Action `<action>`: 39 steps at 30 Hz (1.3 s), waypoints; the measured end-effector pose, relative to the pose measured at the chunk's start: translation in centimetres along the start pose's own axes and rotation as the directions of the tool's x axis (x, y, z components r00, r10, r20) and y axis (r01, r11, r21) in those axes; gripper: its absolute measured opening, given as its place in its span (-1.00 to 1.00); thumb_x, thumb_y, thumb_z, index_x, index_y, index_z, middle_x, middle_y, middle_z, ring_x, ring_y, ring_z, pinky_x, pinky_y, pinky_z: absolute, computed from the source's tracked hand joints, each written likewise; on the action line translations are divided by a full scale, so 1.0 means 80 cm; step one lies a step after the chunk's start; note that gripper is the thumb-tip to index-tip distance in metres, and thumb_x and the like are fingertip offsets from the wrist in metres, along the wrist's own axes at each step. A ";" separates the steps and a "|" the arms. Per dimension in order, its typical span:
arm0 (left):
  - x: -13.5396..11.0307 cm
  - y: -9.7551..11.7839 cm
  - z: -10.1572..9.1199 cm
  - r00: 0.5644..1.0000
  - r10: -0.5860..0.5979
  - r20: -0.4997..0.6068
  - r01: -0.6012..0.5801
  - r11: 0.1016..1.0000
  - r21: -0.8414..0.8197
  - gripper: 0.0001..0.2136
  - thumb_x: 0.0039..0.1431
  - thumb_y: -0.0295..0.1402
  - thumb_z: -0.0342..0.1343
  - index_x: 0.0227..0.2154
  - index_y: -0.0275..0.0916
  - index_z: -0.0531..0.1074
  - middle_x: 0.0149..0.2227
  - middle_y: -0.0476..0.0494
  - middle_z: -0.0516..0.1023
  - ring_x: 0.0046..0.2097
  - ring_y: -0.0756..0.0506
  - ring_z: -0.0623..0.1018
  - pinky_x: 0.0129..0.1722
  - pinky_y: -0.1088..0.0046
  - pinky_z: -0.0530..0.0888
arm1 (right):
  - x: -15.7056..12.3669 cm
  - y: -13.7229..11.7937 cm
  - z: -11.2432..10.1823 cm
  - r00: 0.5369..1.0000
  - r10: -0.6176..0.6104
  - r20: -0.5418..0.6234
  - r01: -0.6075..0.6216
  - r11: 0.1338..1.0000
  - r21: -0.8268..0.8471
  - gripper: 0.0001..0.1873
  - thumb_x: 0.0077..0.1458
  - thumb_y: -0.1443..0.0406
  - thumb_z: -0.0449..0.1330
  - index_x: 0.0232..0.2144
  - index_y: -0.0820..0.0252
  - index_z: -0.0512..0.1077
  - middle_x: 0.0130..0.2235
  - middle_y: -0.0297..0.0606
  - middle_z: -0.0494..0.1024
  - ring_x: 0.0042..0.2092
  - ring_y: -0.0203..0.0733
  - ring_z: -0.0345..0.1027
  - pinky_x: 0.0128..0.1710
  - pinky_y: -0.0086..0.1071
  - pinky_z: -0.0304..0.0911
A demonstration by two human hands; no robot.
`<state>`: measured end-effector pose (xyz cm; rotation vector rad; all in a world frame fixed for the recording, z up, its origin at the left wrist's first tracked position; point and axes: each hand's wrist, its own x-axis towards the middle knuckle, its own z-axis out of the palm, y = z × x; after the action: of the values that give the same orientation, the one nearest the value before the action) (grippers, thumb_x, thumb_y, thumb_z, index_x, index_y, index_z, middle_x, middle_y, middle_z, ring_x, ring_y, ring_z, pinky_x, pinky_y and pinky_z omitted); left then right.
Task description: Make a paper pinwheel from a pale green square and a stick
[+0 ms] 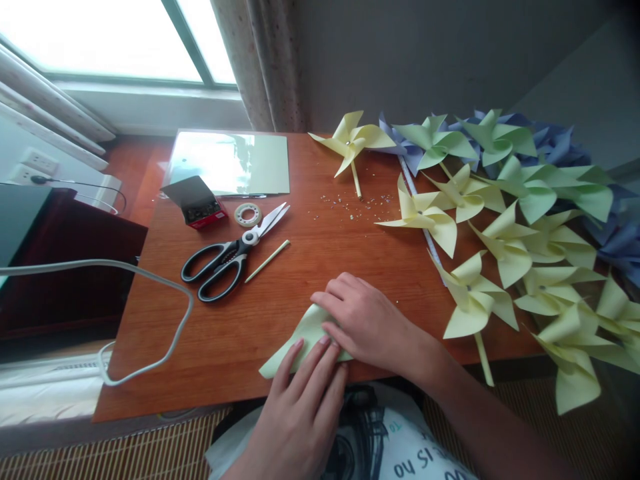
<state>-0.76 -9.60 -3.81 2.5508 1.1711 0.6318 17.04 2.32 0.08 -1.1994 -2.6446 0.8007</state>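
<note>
A folded piece of pale yellow-green paper (305, 331) lies at the table's front edge, its pointed end toward the left. My left hand (311, 393) rests on it from the near side, fingers stretched out and pressing down. From the right, my right hand (367, 323) has its fingers bent over the paper's far edge, with the thumb on top. The paper's right part is hidden under both hands. Beyond it lie a thin rolled paper stick (267, 261) and black-handled scissors (235, 257), blades pointing away to the right.
A roll of tape (247, 215), an open small red box (200, 207) and pale sheets under a glossy cover (235, 163) lie at the back left. Yellow pinwheels (473, 293), green pinwheels (495, 140) and purple ones crowd the right. A white cable (187, 313) loops over the left edge.
</note>
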 end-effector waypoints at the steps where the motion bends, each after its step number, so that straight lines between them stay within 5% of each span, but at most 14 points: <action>1: 0.001 0.000 0.000 1.000 0.000 -0.002 0.000 1.000 -0.005 -0.61 0.22 -0.49 0.17 0.12 -0.37 0.49 0.25 -0.37 0.47 0.35 -0.32 0.33 0.42 -0.05 0.04 | -0.002 0.003 0.001 1.000 0.015 -0.010 -0.014 0.998 0.064 -0.71 0.23 0.40 0.22 0.01 0.27 0.46 -0.09 -0.09 0.60 -0.03 0.03 0.41 0.01 -0.11 0.39; 5: 0.009 -0.002 -0.009 1.000 0.000 -0.022 0.000 0.999 -0.034 -0.65 0.20 -0.55 0.15 0.06 -0.38 0.53 0.22 -0.42 0.50 0.34 -0.35 0.35 0.38 -0.08 0.11 | -0.015 0.015 0.008 0.987 0.119 -0.104 -0.076 0.933 0.351 -0.59 0.23 0.47 0.18 0.12 0.23 0.40 0.07 -0.15 0.61 0.06 -0.11 0.48 0.11 -0.25 0.36; 10: 0.039 -0.021 -0.038 0.995 0.005 -0.095 -0.017 0.992 -0.125 -0.64 0.19 -0.60 0.16 0.06 -0.36 0.49 0.16 -0.37 0.55 0.23 -0.24 0.46 0.25 0.16 0.35 | -0.031 0.020 0.000 0.941 0.302 -0.154 -0.185 0.839 0.512 -0.58 0.15 0.43 0.30 0.06 0.10 0.47 -0.04 -0.32 0.67 -0.17 -0.24 0.55 -0.16 -0.42 0.42; 14: 0.077 -0.051 -0.056 0.968 -0.204 -0.149 0.168 0.960 -0.224 -0.65 0.24 -0.53 0.17 0.09 -0.29 0.46 0.12 -0.31 0.56 0.11 -0.17 0.55 0.10 0.31 0.46 | -0.038 0.019 -0.017 0.941 0.299 -0.158 -0.181 0.840 0.512 -0.76 0.14 0.38 0.35 -0.11 0.09 0.56 -0.15 -0.36 0.69 -0.22 -0.25 0.52 -0.19 -0.44 0.38; 20: 0.124 -0.075 -0.059 0.955 -0.244 0.166 0.295 0.809 -0.508 -0.91 0.31 -0.42 0.14 -0.26 -0.24 0.55 -0.34 -0.05 0.62 -0.32 -0.02 0.58 -0.32 0.52 0.45 | -0.037 0.018 -0.029 0.943 0.295 -0.151 -0.181 0.839 0.513 -0.90 0.16 0.34 0.35 -0.23 0.11 0.56 -0.26 -0.37 0.65 -0.24 -0.22 0.49 -0.25 -0.40 0.32; 25: 0.129 -0.076 -0.056 0.940 -0.273 0.205 0.342 0.722 -0.601 -0.92 0.29 -0.45 0.16 -0.32 -0.25 0.54 -0.38 0.00 0.60 -0.35 0.03 0.53 -0.31 0.56 0.41 | -0.038 0.019 -0.030 0.920 0.342 -0.190 -0.178 0.799 0.574 -0.97 0.21 0.29 0.31 -0.29 0.12 0.55 -0.31 -0.35 0.61 -0.28 -0.22 0.46 -0.24 -0.37 0.33; 39: 0.128 -0.075 -0.058 0.932 -0.314 0.179 0.354 0.691 -0.630 -0.94 0.27 -0.47 0.18 -0.33 -0.26 0.52 -0.40 0.03 0.56 -0.36 0.05 0.51 -0.30 0.59 0.41 | -0.033 0.012 -0.027 0.870 0.422 -0.256 -0.165 0.738 0.654 -0.93 0.22 0.34 0.26 -0.35 0.12 0.52 -0.33 -0.34 0.60 -0.27 -0.21 0.46 -0.22 -0.36 0.33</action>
<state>-1.01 2.32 0.62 1.6960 1.1008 0.7118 20.11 1.79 1.67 -1.4064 -1.6719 1.2028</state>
